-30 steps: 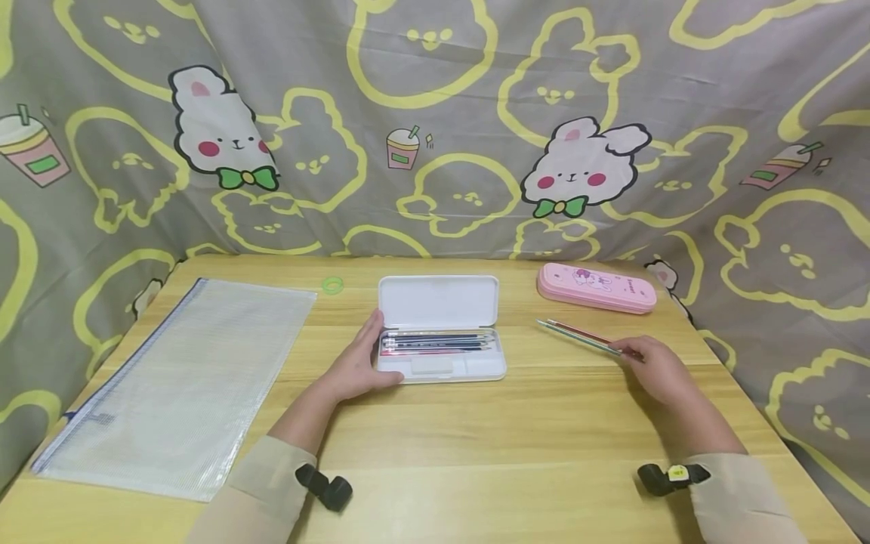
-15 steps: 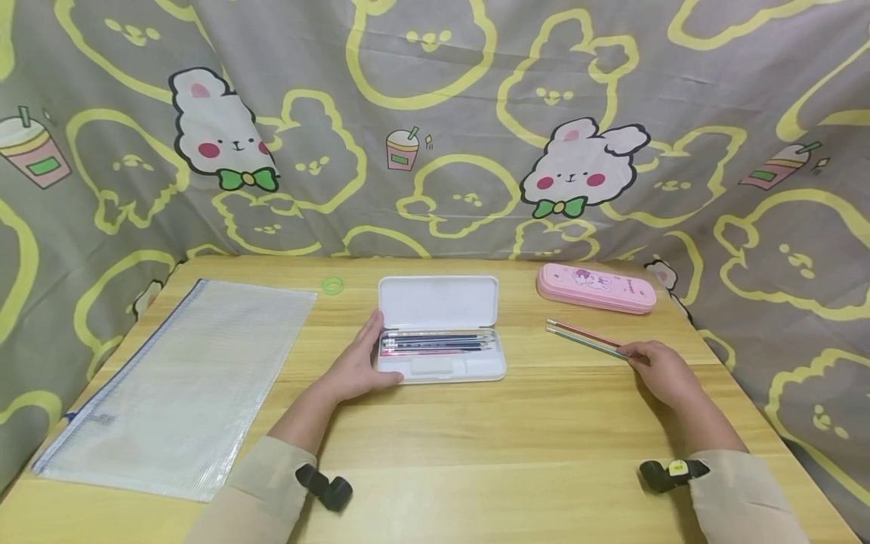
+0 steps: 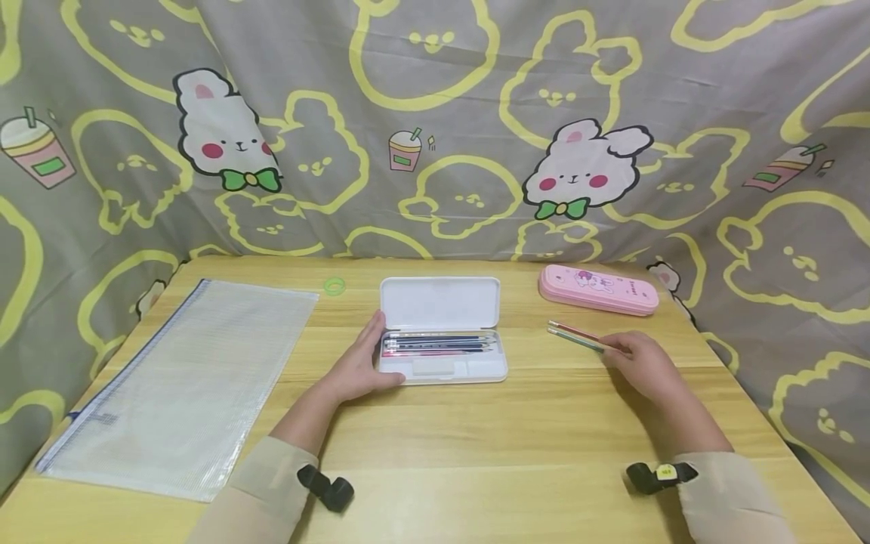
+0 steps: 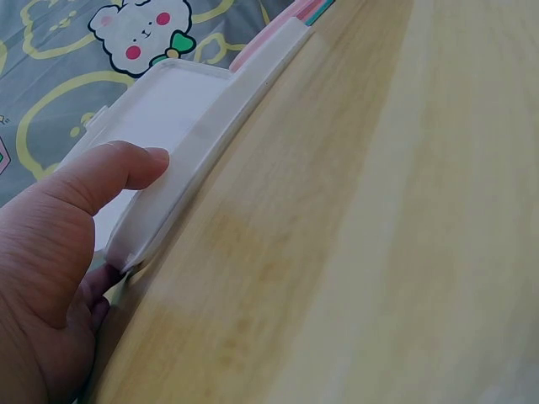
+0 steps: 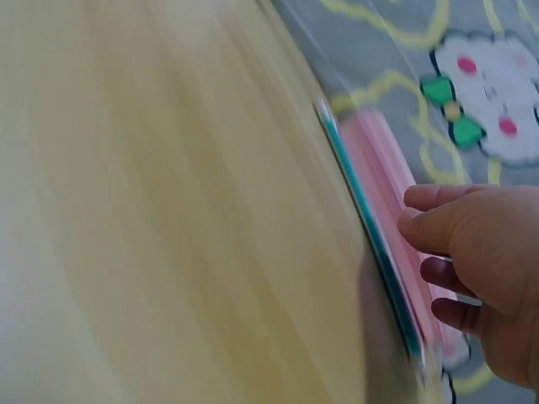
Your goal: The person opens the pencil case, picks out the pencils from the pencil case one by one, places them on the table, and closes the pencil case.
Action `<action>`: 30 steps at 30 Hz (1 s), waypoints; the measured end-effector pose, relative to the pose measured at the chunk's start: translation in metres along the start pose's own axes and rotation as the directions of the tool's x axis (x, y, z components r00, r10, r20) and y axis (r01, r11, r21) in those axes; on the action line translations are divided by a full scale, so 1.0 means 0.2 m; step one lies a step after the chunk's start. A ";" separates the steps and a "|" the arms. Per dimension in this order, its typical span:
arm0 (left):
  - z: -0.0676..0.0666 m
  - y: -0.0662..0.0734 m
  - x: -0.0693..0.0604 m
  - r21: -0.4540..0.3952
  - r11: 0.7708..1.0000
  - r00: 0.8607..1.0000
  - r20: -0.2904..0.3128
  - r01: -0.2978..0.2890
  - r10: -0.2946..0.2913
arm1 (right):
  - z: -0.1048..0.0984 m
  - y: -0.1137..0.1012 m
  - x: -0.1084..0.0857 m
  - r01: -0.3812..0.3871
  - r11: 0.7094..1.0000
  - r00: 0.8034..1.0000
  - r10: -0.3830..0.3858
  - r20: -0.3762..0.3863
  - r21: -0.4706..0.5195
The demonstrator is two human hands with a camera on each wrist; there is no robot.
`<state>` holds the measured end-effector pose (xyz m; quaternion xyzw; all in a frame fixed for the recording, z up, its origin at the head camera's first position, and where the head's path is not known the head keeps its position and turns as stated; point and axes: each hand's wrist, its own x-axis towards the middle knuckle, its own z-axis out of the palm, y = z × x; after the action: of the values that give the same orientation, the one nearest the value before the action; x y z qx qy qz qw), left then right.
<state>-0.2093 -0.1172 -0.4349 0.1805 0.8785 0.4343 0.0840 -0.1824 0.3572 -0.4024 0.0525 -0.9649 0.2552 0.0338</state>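
An open white pencil case [image 3: 440,302] sits mid-table, with several pencils [image 3: 438,344] and a white eraser [image 3: 433,367] in its tray. My left hand [image 3: 356,366] grips the case's left end; in the left wrist view, its thumb [image 4: 135,168] presses the front wall. To the right, a red pencil [image 3: 574,329] and a teal pencil [image 3: 576,340] lie side by side on the table. My right hand [image 3: 642,368] is over their right ends. In the right wrist view its fingers are loosely bent and apart from the teal pencil; contact with the red one is unclear.
A pink pencil case [image 3: 598,289], shut, lies behind the two pencils. On the left is a clear mesh zip pouch [image 3: 183,385], and a green ring [image 3: 334,285] lies near the back edge. A patterned cloth [image 3: 448,98] hangs behind the wooden table [image 3: 476,468].
My right hand first shifted the two pencils slightly right until their left ends lined up more. Since then it has moved left over them while they stay put. The left hand holds still.
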 end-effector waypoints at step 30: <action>0.00 0.01 0.00 0.008 0.999 0.999 0.004 0.034 -0.034 | 0.45 -0.73 0.29 0.312 0.948 0.943 -0.317 0.101 0.058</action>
<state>-0.2093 -0.1173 -0.4334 0.1670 0.8830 0.4288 0.0923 -0.2271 0.1814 -0.4044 0.2203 -0.9391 0.2630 0.0202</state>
